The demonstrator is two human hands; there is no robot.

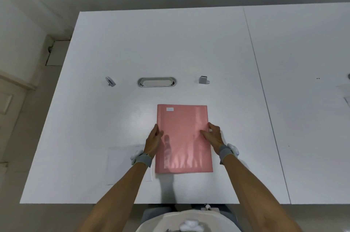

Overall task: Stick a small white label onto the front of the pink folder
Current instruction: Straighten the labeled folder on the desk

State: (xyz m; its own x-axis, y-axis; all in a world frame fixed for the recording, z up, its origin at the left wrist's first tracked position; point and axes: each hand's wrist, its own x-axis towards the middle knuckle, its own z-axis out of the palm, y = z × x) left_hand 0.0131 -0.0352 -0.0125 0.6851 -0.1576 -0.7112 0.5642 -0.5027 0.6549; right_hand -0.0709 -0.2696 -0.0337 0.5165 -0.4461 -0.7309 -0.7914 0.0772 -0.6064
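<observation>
The pink folder (182, 137) lies flat on the white table (113, 51), closed, its long side running away from me. A small white label (169, 109) sits on its cover near the far left corner. My left hand (153, 140) grips the folder's left edge, thumb on the cover. My right hand (214, 135) holds the right edge, with fingers spread on the cover. Both wrists wear grey bands with white trackers.
A white sheet (121, 165) lies on the table under my left forearm, left of the folder. Farther back are an oval cable grommet (157, 82), a small grey clip (110, 81) and a grey block (203, 80). A seam (265, 99) divides the tabletops at right.
</observation>
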